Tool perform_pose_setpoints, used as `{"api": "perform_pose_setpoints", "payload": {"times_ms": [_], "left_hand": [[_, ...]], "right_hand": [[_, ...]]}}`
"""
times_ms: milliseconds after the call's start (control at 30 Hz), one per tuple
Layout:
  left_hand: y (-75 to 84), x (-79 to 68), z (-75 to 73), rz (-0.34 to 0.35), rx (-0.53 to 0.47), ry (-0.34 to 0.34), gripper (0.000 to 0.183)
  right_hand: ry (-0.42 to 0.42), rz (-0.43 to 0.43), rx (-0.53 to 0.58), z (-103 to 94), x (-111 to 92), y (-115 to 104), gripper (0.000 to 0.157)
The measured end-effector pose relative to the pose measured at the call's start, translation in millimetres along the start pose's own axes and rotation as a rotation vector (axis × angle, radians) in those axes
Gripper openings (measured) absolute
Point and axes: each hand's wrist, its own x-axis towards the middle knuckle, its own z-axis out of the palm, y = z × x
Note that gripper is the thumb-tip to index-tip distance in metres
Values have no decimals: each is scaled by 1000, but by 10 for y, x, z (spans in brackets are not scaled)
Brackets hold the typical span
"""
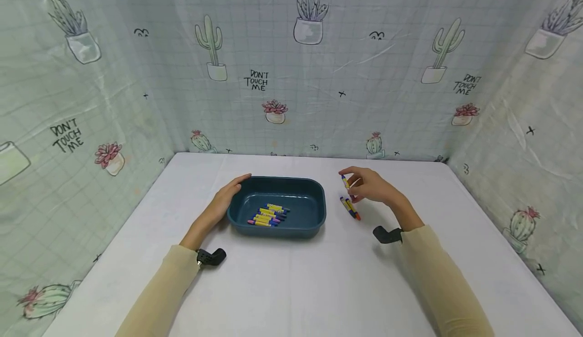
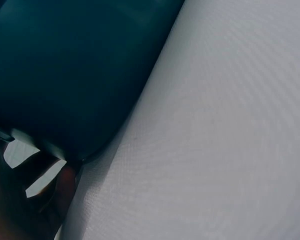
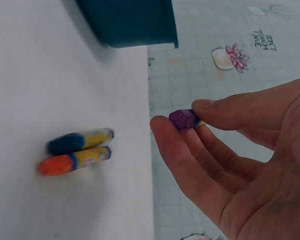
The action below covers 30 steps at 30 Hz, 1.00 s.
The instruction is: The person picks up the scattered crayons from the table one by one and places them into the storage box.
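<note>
Between thumb and fingers, my right hand pinches a crayon above the table; its purple end points at the camera in the right wrist view. Below that hand, a dark blue crayon and an orange crayon lie side by side. My left hand rests along the left side of a dark teal box, its fingers touching the rim. Inside the box, toward its left front, several yellow-wrapped crayons lie in a loose row.
The box stands on a white table, left of the two loose crayons. A cloth printed with cacti hangs behind the table and along both sides. Black wrist mounts sit below each hand.
</note>
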Motion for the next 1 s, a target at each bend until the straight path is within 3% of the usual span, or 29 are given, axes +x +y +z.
{"api": "perform_pose_setpoints", "payload": {"times_ms": [333,667,1000], "left_hand": [[370,-151,-49,-16,12,-34,49],[367,-164,-70,-16,-13,-31,49],[395,-136,-66,-14,7,-41,49]], "right_hand": [[-63,-63,-78,-40,205,-461,55],[-197,-86,-196,62,486,-920,57],[-329,-60,-272,310,806,-1079,56]]}}
